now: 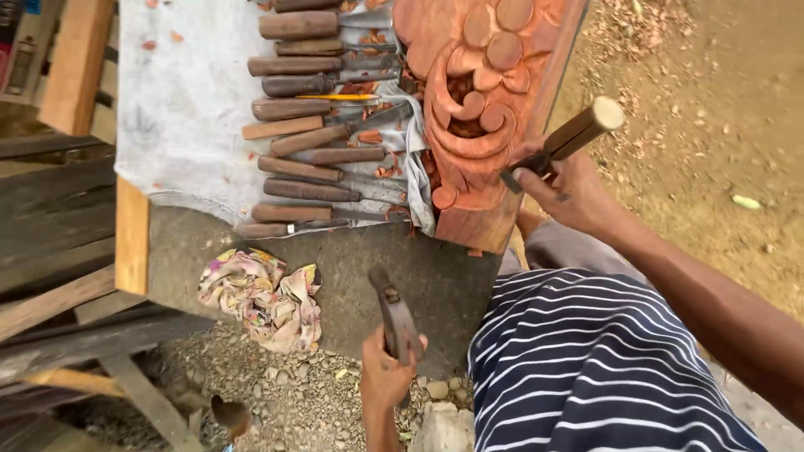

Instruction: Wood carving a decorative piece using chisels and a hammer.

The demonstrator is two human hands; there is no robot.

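The right hand (569, 188) grips a chisel (565, 138) whose tip touches the carved board (477, 109), handle slanting up and away, while the left hand (387, 372) grips a mallet (394, 314) well below the board, farther off.

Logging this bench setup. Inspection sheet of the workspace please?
Surface: dark work slab, partly under a pale grey cloth.
Job's things: reddish carved wood panel with scroll relief; wooden-handled chisel; dark mallet.
Clutter: row of wooden-handled chisels, wood chips, crumpled patterned rag.
Grippers: left hand grips the mallet; right hand grips the chisel at the panel's edge.
Cables: nothing seen.
Surroundings: bare dirt, gravel, timber planks.
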